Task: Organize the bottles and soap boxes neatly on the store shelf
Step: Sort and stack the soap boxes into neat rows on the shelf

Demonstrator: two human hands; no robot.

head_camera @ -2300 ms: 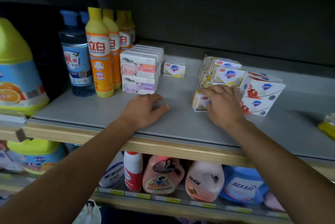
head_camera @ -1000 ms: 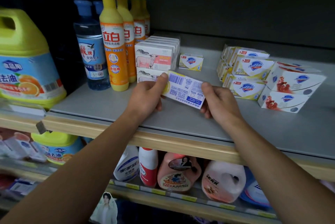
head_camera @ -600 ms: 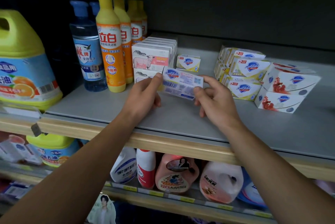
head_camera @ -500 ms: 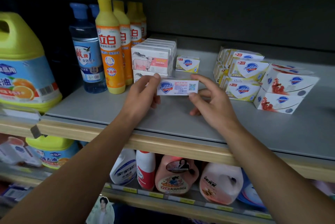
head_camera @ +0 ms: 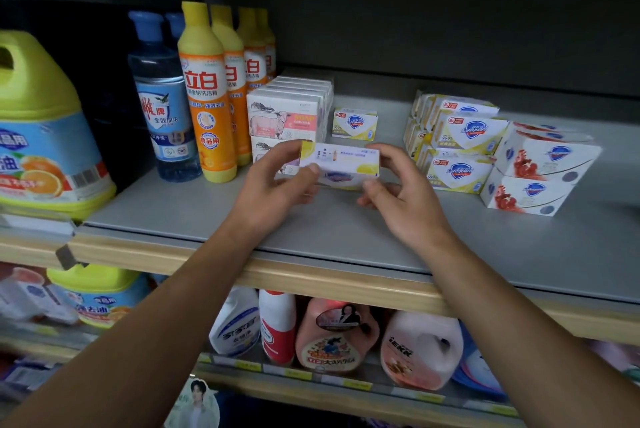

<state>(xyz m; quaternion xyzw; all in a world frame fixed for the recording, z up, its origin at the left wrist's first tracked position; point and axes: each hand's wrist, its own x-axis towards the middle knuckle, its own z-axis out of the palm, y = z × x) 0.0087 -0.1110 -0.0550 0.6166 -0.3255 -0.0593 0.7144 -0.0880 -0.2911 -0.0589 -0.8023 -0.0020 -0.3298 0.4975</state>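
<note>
Held box: soap box [head_camera: 341,164] pinched at its two short ends, clear of the shelf [head_camera: 346,230], broad printed side now tipped up; half a second ago narrow side faced the camera, a second ago barcode side.
Left grip: left hand [head_camera: 273,185] clamped on the box's left end, thumb on the near face, fingers behind.
Right grip: right hand [head_camera: 398,192] clamped on the right end, thumb in front, fingers curled over the top.
Beyond the grips: lone yellow soap box [head_camera: 355,123] standing just behind the held one.
Left of the grips: stack of sheep-print boxes [head_camera: 287,116], then orange bottles [head_camera: 207,98] and blue bottle [head_camera: 161,102].
Right of the grips: yellow box pile [head_camera: 457,140], then red-print boxes [head_camera: 540,171].
Meaning: box turned over between both hands, likely being oriented face-forward before placing; probable slot beside the lone yellow box.
Progress: placement not yet done.
</note>
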